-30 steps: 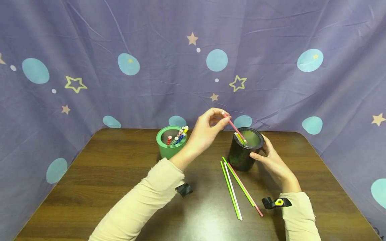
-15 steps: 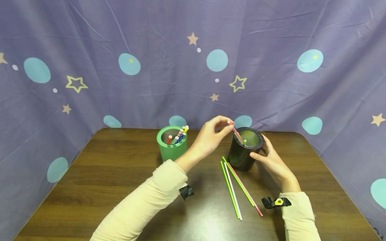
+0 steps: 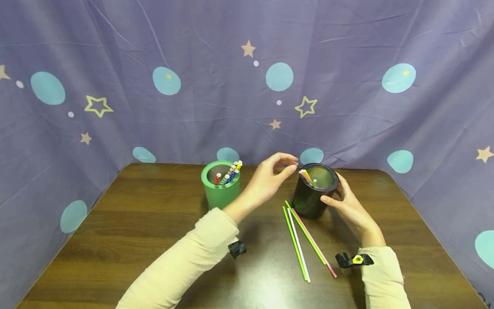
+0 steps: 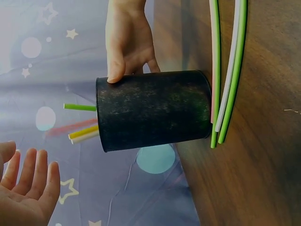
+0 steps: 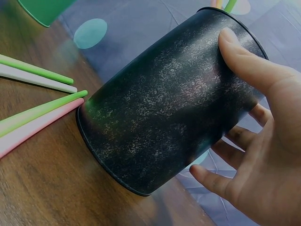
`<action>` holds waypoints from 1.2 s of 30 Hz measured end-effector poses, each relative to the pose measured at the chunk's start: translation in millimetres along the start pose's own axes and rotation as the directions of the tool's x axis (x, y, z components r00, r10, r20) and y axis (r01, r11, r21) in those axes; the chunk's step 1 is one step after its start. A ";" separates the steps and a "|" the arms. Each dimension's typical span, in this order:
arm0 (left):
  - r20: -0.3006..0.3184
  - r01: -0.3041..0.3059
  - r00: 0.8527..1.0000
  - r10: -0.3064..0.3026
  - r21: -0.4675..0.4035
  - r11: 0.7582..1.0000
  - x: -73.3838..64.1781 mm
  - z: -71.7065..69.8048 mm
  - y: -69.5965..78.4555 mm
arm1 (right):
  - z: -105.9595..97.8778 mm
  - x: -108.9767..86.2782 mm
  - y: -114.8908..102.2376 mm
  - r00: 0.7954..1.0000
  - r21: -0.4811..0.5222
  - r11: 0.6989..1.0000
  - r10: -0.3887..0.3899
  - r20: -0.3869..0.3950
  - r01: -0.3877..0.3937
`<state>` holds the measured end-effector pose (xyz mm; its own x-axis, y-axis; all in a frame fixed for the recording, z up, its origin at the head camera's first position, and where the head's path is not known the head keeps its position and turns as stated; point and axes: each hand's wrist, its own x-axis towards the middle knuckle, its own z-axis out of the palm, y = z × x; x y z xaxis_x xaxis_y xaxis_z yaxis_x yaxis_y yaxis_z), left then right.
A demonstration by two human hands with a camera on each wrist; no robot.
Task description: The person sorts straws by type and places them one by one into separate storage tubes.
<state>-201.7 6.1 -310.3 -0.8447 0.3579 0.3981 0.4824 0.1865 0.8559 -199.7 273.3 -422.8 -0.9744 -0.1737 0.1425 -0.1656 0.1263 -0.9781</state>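
A black cylindrical cup stands upright on the table, holding several plain-coloured straws. Green, pink, yellow and white straw ends stick out of it in the left wrist view. My right hand grips the cup's right side, thumb on the near side below the rim and fingers around the far side. Just left of the rim, my left hand hovers with fingers relaxed and nothing between them. The pink straw leans in the cup, apart from the left fingers. Loose on the table before the cup lie green straws, a white straw and a pink straw.
A green cup with several patterned straws stands to the left, behind my left forearm. The wooden table ends at a purple curtain at the back.
My left hand has lowered the pink straw into the black cup and let it go. The right hand has kept its grip on the cup.
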 end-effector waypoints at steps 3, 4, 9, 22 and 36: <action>-0.006 0.004 1.000 -0.004 -0.008 1.000 -2.2 -0.3 -3.1 | -0.2 -0.2 0.9 1.000 0.021 1.000 0.002 0.007 -0.002; -0.008 0.003 1.000 -0.003 -0.008 1.000 -2.8 -0.4 -4.4 | -0.2 -0.2 0.7 1.000 0.024 1.000 0.001 0.009 -0.002; -0.009 0.009 1.000 -0.009 0.005 1.000 -7.3 -0.5 -10.4 | -0.3 -0.8 0.6 1.000 0.014 1.000 -0.007 0.001 0.007; 0.065 0.139 0.989 -0.136 -0.051 0.989 -26.7 13.6 -43.0 | -0.4 -1.3 0.7 1.000 -0.014 1.000 -0.010 0.002 0.010; 0.101 0.321 0.935 -0.341 0.175 0.931 -43.4 34.4 -83.6 | -0.4 -1.2 0.9 1.000 -0.011 1.000 -0.010 -0.004 0.010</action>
<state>-197.4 6.4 -410.5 -0.9306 0.3629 0.0469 0.2185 0.4484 0.8667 -198.7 274.0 -423.8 -0.9733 -0.1707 0.1533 -0.1773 0.1355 -0.9748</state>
